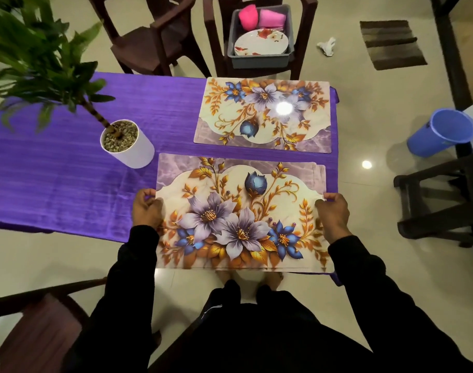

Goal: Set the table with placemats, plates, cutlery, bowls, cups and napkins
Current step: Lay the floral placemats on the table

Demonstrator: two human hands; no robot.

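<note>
the purple tablecloth (55, 168) is carrying a flat floral placemat (262, 114) at its far side. a near placemat (240, 211), with lilac and blue flowers and gold leaves, is overhanging the cloth's near edge, with the left hand (146, 208) and right hand (333, 214) pinching its opposite side edges. a potted plant (126, 142) is standing on the cloth just left of it; a grey tub (259, 36) of plates is sitting beyond the cloth.

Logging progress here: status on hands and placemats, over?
Left hand and right hand grip near placemat by its side edges. Far placemat laid flat. Potted plant stands left, clear.
</note>
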